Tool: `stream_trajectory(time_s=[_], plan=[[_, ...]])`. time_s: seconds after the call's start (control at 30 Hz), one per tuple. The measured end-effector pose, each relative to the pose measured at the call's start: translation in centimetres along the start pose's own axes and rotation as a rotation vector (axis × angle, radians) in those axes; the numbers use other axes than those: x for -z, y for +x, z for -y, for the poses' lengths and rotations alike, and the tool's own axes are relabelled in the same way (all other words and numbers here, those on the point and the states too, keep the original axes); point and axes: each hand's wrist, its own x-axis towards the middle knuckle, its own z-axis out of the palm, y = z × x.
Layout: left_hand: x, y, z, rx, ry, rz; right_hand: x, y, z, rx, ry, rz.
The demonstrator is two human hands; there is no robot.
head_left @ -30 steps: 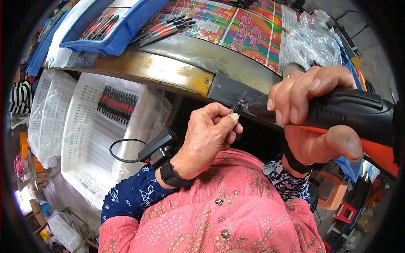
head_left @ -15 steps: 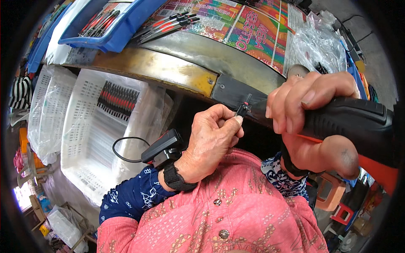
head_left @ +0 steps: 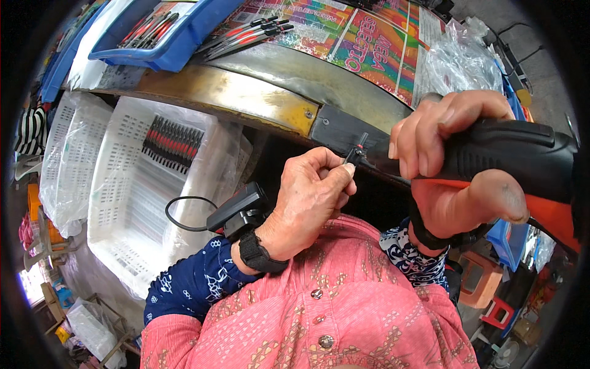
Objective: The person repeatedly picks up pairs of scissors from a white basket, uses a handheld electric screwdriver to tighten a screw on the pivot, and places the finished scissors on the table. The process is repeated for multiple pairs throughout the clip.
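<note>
My left hand [head_left: 313,194] pinches a small black piece [head_left: 355,153] between thumb and index finger. It has a thin rod pointing up and a speck of red. My right hand [head_left: 452,144] grips a bulky black and red hand tool [head_left: 507,161], which comes in from the right edge. Its fingers curl over the tool's narrower black front, while the thumb lies along the underside. That front end points at the small piece; I cannot tell whether they touch. The tool's exact kind is not plain.
A white plastic crate [head_left: 132,203] at left holds a row of black and red pens [head_left: 173,144]. On the metal-edged bench [head_left: 227,95] lie several loose pens [head_left: 249,38], a blue tray [head_left: 141,58] of more pens and clear plastic bags [head_left: 464,58]. An orange stool [head_left: 481,280] stands lower right.
The tool and my right hand have risen slightly, thumb included. My left hand keeps its pinch on the small black piece, nearly in place.
</note>
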Motion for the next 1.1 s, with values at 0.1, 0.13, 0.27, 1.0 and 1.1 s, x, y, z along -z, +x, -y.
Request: stream_trajectory(time_s=[0.1,0.13,0.27,1.0,1.1], plan=[[0.2,0.0,-0.1,0.01,0.02,0.022,0.1,0.1,0.1,0.011,0.011,0.018],[0.2,0.0,-0.1,0.007,0.026,0.024,0.1,0.1,0.0,0.012,0.015,0.024],[0.3,-0.1,-0.1,0.007,0.057,0.026,0.3,0.2,0.2,0.021,0.03,0.056],[0.6,-0.1,0.0,-0.014,0.019,0.051,0.8,1.0,0.3,0.022,0.057,0.145],[0.6,-0.1,0.0,-0.017,0.014,0.053,0.9,1.0,0.1,0.007,0.075,0.157]])
